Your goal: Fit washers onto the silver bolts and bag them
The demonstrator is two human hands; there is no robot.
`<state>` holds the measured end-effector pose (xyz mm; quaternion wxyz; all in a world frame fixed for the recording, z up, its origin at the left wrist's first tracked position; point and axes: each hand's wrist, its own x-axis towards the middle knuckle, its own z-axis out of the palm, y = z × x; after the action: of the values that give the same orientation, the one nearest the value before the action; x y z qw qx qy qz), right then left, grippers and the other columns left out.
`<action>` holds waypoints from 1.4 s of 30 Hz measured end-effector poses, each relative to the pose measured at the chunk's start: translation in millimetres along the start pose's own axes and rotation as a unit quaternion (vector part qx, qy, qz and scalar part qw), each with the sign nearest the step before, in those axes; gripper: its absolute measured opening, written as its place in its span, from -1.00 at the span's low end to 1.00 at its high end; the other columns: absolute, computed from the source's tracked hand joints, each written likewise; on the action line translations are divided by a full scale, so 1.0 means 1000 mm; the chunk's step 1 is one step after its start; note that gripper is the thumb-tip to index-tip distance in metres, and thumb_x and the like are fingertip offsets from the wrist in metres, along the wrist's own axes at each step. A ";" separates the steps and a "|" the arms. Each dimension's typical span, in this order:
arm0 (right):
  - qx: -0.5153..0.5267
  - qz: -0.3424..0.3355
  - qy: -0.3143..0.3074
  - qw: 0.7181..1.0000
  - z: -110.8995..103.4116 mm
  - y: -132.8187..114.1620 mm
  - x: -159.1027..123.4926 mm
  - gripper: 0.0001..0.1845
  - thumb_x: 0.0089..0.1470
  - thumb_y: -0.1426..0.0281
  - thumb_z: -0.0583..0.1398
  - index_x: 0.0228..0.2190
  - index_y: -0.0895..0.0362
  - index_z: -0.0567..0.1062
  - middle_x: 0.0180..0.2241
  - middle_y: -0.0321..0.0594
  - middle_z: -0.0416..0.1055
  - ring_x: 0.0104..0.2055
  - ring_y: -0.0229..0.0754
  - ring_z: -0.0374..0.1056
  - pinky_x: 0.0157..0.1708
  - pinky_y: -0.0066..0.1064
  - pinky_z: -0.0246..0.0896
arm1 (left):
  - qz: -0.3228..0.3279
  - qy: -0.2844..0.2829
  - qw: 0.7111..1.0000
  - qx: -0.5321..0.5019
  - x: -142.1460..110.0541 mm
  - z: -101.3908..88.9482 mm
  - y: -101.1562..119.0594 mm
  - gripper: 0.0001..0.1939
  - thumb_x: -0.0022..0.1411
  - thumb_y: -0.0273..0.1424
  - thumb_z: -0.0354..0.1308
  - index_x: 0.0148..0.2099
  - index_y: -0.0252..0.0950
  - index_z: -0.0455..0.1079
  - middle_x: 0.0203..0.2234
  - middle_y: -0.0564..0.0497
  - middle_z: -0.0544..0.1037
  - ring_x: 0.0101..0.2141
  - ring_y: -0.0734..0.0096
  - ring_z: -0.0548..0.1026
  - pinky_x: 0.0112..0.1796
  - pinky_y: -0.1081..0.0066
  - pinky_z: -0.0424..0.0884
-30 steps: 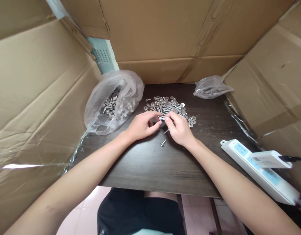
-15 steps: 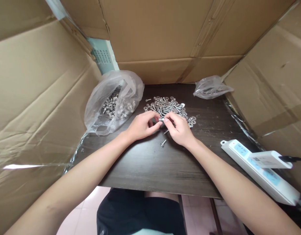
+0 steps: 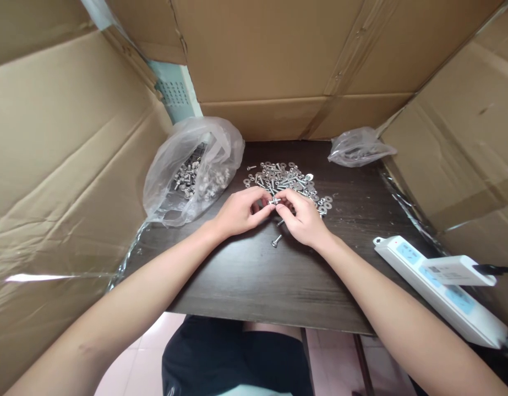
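My left hand [image 3: 243, 212] pinches a small silver bolt [image 3: 273, 202] by its left end, between thumb and fingertips, just above the table. My right hand [image 3: 301, 217] has its thumb and index fingertip curled round the bolt's other end. A nut or washer seems to sit on the shank, too small to make out. Behind my hands spreads a loose pile of bolts, nuts and flat washers [image 3: 293, 179]. A single bolt [image 3: 276, 241] lies on the table in front of my right hand, and part of another shows beneath the fingers.
On the dark table [image 3: 245, 280], a clear plastic bag [image 3: 158, 187] holding many metal fasteners stands at left. A smaller clear bag [image 3: 356, 147] lies at back right. A white power strip [image 3: 435, 291] with an adapter plugged in is at right. Cardboard walls [image 3: 262, 49] surround the table.
My right fingertips have parted a little on the bolt, baring more of its right end. My left hand keeps its grip in nearly the same place.
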<state>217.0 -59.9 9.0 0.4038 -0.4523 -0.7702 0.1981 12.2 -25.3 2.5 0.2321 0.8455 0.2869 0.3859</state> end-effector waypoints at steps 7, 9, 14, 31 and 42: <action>-0.020 0.002 -0.007 1.000 -0.001 -0.001 0.000 -0.87 0.27 0.37 0.12 -0.35 0.09 0.42 -0.42 -0.24 0.42 -0.37 -0.13 0.31 -0.32 -0.30 0.17 | -0.016 -0.015 1.000 -0.009 0.000 -0.001 0.001 -0.80 0.40 -0.24 0.18 -0.17 -0.28 0.44 -0.31 0.02 0.55 -0.46 0.49 0.46 -0.39 0.46 0.39; -0.025 -0.002 -0.005 1.000 -0.001 -0.002 0.000 -0.82 0.27 0.36 0.12 -0.40 0.09 0.40 -0.45 -0.25 0.40 -0.39 -0.14 0.29 -0.33 -0.30 0.14 | -0.018 -0.018 1.000 -0.015 0.000 -0.001 0.002 -0.81 0.38 -0.26 0.18 -0.17 -0.28 0.44 -0.31 0.02 0.56 -0.47 0.49 0.47 -0.39 0.46 0.39; -0.036 -0.005 -0.001 0.999 -0.001 -0.004 0.001 -0.68 0.32 0.33 0.09 -0.50 0.08 0.32 -0.52 -0.27 0.34 -0.41 -0.14 0.26 -0.34 -0.29 0.10 | -0.013 -0.024 0.999 -0.021 0.000 -0.002 0.003 -0.83 0.34 -0.29 0.17 -0.15 -0.29 0.45 -0.31 0.01 0.55 -0.47 0.49 0.47 -0.41 0.46 0.38; -0.013 -0.001 0.009 1.000 0.000 -0.003 0.001 -0.80 0.29 0.33 0.12 -0.40 0.09 0.41 -0.45 -0.26 0.39 -0.42 -0.17 0.28 -0.36 -0.31 0.14 | -0.012 -0.023 1.000 -0.016 0.001 -0.002 0.004 -0.78 0.44 -0.24 0.10 -0.18 -0.29 0.42 -0.34 0.00 0.54 -0.43 0.45 0.44 -0.37 0.43 0.37; -0.009 -0.006 0.003 1.000 -0.001 -0.005 0.000 -0.82 0.28 0.35 0.13 -0.38 0.09 0.40 -0.45 -0.27 0.39 -0.41 -0.16 0.30 -0.34 -0.32 0.16 | -0.017 -0.021 1.000 -0.015 0.001 -0.003 0.004 -0.78 0.44 -0.25 0.09 -0.20 -0.29 0.40 -0.36 0.02 0.51 -0.43 0.45 0.42 -0.38 0.44 0.35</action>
<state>214.7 -62.1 12.8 0.4033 -0.4518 -0.7733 0.1877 12.0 -27.0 7.2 0.2569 0.8450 0.2904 0.3682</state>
